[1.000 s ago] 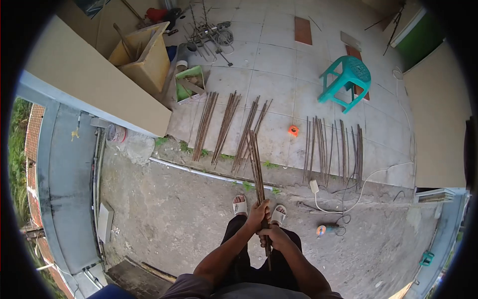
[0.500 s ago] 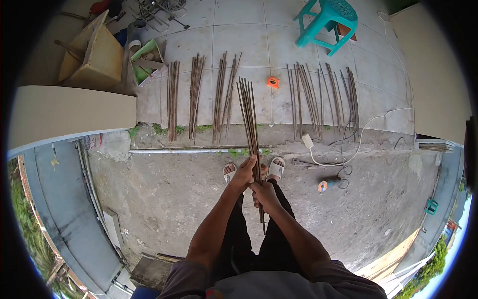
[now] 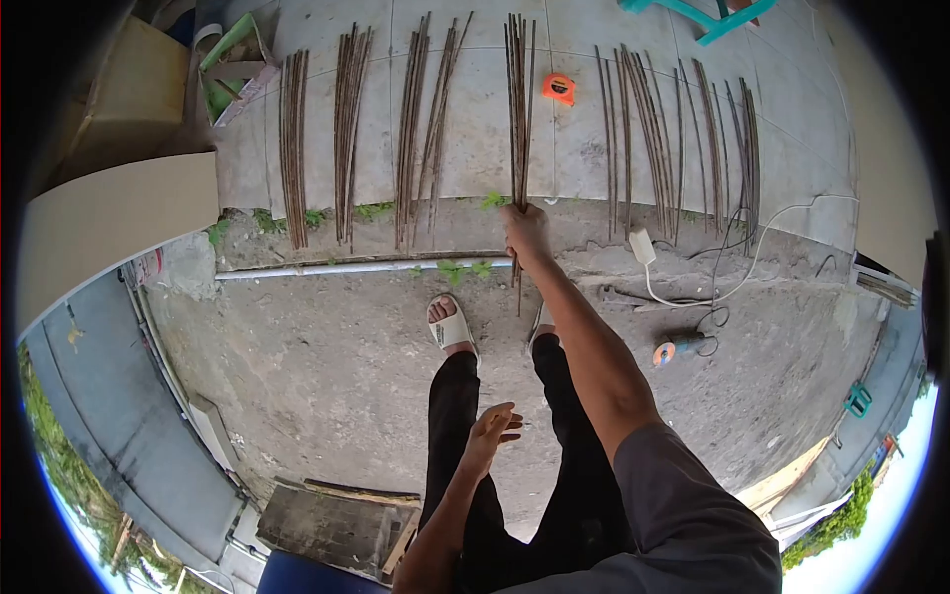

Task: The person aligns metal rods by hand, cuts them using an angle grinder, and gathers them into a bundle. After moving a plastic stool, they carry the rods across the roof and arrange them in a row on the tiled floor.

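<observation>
My right hand (image 3: 527, 234) is wrapped round the near part of a bundle of thin rusty metal rods (image 3: 518, 109). The far ends of these rods lie over the pale tiles, and their near ends stick out below my fist. Close to my body, over my leg, my left hand (image 3: 492, 436) holds nothing, its fingers apart. An orange tape measure (image 3: 558, 89) sits on the tiles just right of the held rods. More rod bundles lie on the left, one of them (image 3: 408, 134) nearest to mine, and further rods (image 3: 648, 129) are spread on the right.
A white socket block (image 3: 641, 246) with a cable lies at the tile edge. An angle grinder (image 3: 671, 351) rests on the concrete to the right. A pale pipe (image 3: 366, 268) runs along the step. A green stool (image 3: 708, 20) stands at the far right, a green box (image 3: 234, 74) far left.
My left hand has let go of the rods and drawn back towards my body. My right hand has carried the bundle forward and down to the tiles. My view has shifted forward.
</observation>
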Tool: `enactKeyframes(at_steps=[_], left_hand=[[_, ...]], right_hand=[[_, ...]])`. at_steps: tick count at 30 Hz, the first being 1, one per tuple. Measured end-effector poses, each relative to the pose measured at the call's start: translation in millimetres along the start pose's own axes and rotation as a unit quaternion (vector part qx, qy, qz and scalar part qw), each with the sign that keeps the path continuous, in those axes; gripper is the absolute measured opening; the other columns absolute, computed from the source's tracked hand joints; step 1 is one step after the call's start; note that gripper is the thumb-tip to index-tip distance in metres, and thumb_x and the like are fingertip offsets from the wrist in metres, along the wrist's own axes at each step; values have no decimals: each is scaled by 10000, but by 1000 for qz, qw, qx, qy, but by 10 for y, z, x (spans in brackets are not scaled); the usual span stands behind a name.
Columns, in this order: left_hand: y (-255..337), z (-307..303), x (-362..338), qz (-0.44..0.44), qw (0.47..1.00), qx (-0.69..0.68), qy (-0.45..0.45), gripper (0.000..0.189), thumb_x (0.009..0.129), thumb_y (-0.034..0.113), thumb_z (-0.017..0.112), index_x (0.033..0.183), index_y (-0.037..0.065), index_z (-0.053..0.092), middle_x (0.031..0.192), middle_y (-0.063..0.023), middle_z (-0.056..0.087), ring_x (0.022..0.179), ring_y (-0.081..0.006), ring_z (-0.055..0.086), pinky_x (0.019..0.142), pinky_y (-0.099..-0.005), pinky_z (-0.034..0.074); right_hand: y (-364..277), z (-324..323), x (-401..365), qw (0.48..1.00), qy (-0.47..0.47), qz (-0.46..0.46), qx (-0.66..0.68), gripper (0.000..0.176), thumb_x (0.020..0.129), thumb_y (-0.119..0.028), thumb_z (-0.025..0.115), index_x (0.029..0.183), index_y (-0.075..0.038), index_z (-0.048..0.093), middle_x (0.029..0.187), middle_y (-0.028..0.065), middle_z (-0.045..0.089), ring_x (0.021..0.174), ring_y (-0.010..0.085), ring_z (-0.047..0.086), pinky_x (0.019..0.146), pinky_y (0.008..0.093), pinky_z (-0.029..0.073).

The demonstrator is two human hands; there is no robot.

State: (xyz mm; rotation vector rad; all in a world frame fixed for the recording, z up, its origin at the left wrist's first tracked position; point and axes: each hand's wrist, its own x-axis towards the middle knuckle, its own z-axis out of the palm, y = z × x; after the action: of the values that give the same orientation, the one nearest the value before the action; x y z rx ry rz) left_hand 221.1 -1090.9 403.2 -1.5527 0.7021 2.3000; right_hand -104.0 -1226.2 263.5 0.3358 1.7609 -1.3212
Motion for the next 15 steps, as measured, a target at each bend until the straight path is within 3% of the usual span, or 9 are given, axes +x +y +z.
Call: enactKeyframes(at_steps=[2, 4, 7, 10, 11, 14, 15], left_hand=[[-178, -83, 117, -44, 999, 9, 14, 506, 1021, 407, 603, 1371, 47, 546, 1170, -142, 662, 1110, -235, 645, 923, -385, 537], [-183, -49, 177, -39, 998, 42, 13, 501, 1026, 407, 595, 1374, 50, 547, 1163, -134, 668, 1110, -224, 642, 918, -376, 531], [-190, -44, 220, -32, 998, 55, -11, 500, 1031, 401, 589, 1385, 51, 539, 1179, -134, 667, 1114, -221, 637, 924, -370, 524], [-145, -24, 231, -47, 996, 71, -30, 503, 1032, 395, 588, 1394, 51, 533, 1187, -135, 666, 1117, -223, 635, 933, -364, 519], [-128, -22, 230, -47, 996, 71, -37, 504, 1032, 393, 589, 1396, 49, 531, 1188, -136, 666, 1119, -224, 634, 935, -362, 518], [-66, -24, 242, -48, 996, 63, -39, 499, 1030, 389, 593, 1388, 46, 537, 1181, -136, 669, 1115, -222, 635, 934, -361, 518], [-42, -49, 237, -48, 996, 59, -41, 495, 1029, 386, 595, 1385, 46, 540, 1180, -136, 670, 1114, -221, 636, 930, -362, 519]], right_hand=[[99, 111, 376, 999, 24, -29, -36, 245, 883, -199, 650, 740, -34, 540, 529, 15, 450, 389, 151, 453, 350, 329, 369], [225, 205, 695, 995, 45, -59, -70, 319, 885, -210, 596, 698, 40, 530, 496, 113, 510, 374, 241, 538, 343, 377, 420], [431, 277, 1055, 982, 52, -80, -165, 331, 899, -249, 573, 757, 50, 590, 540, 189, 585, 446, 313, 621, 436, 426, 513], [785, 268, 1508, 950, 51, -66, -300, 369, 909, -307, 562, 846, 45, 652, 716, 256, 684, 657, 378, 713, 635, 480, 583], [800, 282, 1572, 927, 49, -69, -366, 416, 929, -373, 559, 949, 19, 696, 909, 252, 726, 899, 392, 722, 833, 479, 572], [710, 287, 1594, 850, 13, -94, -519, 501, 921, -426, 623, 1018, 64, 657, 916, 261, 721, 905, 357, 737, 779, 498, 580], [538, 277, 1466, 846, -10, -70, -529, 541, 915, -463, 628, 1062, 58, 654, 976, 263, 715, 970, 368, 716, 827, 504, 564]])
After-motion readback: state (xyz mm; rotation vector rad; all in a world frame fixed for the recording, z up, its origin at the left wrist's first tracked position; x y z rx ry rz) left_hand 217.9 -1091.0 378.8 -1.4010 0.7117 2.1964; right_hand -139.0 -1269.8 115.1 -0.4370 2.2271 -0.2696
